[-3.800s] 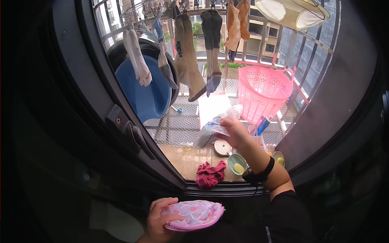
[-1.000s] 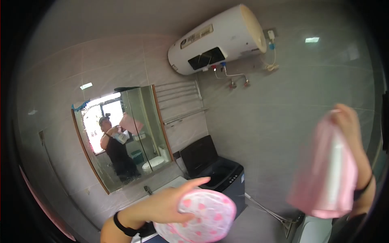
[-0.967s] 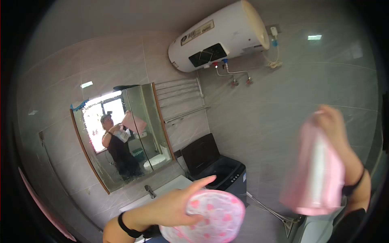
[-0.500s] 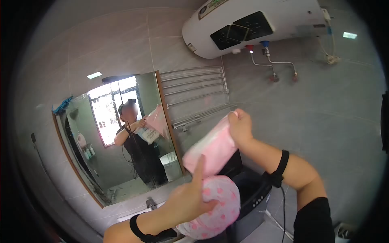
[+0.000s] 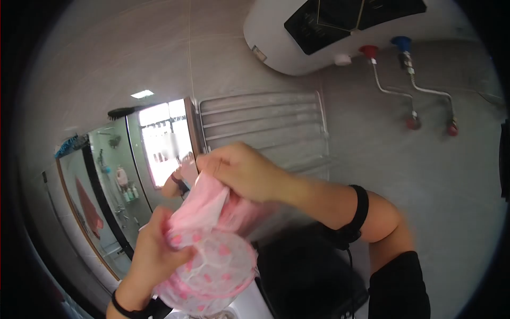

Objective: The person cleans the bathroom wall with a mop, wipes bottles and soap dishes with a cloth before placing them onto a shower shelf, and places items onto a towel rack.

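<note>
My right hand [image 5: 241, 173] is closed on the upper end of a pink cloth [image 5: 199, 204], holding it up in front of the towel rack. Below the cloth is a white mesh laundry bag [image 5: 226, 266] with pink spots and a pink rim. My left hand [image 5: 151, 252] grips the bag at its left side, thumb lying across the mesh. The cloth's lower end meets the top of the bag; whether part of it is inside, I cannot tell. Some of the pink cloth is blurred beside my right wrist.
A wood-framed mirror [image 5: 154, 159] hangs on the left wall beside a metal towel rack [image 5: 265, 119]. Overhead is a white water heater [image 5: 313, 61] with pipes below it. A dark washing machine [image 5: 313, 266] stands below my right arm. Part of a white basin [image 5: 247, 305] shows underneath the bag.
The view has shifted closer to the wall. My right hand and the pink cloth have moved left, above the laundry bag. My left index finger, pointing out before, has drawn in against the bag.
</note>
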Action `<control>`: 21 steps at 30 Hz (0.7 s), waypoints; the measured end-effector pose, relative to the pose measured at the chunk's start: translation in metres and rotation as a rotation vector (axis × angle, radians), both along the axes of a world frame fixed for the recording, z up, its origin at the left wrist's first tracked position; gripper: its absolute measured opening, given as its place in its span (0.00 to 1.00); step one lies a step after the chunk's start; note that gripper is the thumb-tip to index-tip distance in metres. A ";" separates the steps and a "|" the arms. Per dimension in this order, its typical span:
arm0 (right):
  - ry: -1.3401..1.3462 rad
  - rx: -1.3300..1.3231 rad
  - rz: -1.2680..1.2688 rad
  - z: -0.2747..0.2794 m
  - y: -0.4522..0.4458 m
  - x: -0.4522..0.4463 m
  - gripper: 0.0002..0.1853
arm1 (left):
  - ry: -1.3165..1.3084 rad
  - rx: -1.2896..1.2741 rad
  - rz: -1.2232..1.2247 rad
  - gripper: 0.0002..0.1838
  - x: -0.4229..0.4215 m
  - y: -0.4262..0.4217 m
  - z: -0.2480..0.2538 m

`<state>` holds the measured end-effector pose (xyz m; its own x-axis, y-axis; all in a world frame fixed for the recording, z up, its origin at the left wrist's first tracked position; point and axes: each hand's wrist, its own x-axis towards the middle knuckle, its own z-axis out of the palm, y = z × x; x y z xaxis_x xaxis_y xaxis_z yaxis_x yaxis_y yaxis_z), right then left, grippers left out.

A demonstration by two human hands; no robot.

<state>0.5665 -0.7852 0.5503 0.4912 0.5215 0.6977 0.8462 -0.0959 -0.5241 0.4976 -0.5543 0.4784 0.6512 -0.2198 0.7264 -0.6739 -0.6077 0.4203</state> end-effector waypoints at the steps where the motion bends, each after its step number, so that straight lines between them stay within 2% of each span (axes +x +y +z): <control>1: 0.168 -0.047 0.096 0.020 -0.017 0.021 0.23 | 0.010 -0.138 -0.049 0.22 0.012 0.003 -0.010; 2: 0.112 0.071 -0.062 0.038 -0.032 0.050 0.22 | 0.027 -0.259 -0.098 0.21 0.018 0.008 -0.013; 3: 0.047 0.181 -0.224 0.059 -0.045 0.088 0.22 | 0.077 -0.234 0.035 0.21 0.006 0.008 -0.003; 5: -0.674 0.080 -0.866 0.084 -0.073 0.176 0.14 | 0.125 -0.185 0.191 0.20 -0.013 0.005 0.001; 7: -0.774 -0.074 -1.071 0.097 -0.092 0.248 0.12 | 0.172 -0.150 0.346 0.18 -0.031 -0.003 -0.003; 10: -0.894 -0.139 -1.130 0.102 -0.098 0.329 0.19 | 0.193 -0.185 0.592 0.16 -0.058 -0.011 -0.003; 12: -0.801 -0.060 -1.100 0.093 -0.088 0.342 0.23 | 0.171 -0.289 0.762 0.16 -0.075 -0.015 0.003; 13: -0.750 -0.028 -1.088 0.087 -0.083 0.346 0.26 | 0.060 -0.134 0.932 0.16 -0.084 -0.019 0.012; 14: -0.707 -0.084 -1.084 0.088 -0.081 0.342 0.26 | -0.071 0.015 0.974 0.16 -0.092 -0.025 0.025; 15: -0.668 -0.148 -1.084 0.093 -0.084 0.336 0.27 | -0.085 0.031 0.969 0.15 -0.104 -0.017 0.034; 16: -0.628 -0.220 -1.086 0.096 -0.085 0.328 0.28 | -0.126 -0.260 0.865 0.18 -0.109 -0.027 0.039; 19: -0.579 -0.447 -0.970 0.103 -0.090 0.314 0.31 | -0.517 -0.225 0.822 0.12 -0.115 -0.013 0.075; 21: -0.731 -0.337 -1.068 0.089 -0.105 0.320 0.31 | -0.695 -0.180 0.759 0.12 -0.118 -0.005 0.101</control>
<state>0.8861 -0.8905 0.6396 0.3346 0.3157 0.8879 0.3497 -0.9165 0.1941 0.3799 -0.5598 0.5796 -0.0008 0.2212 0.9752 -0.2688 -0.9394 0.2128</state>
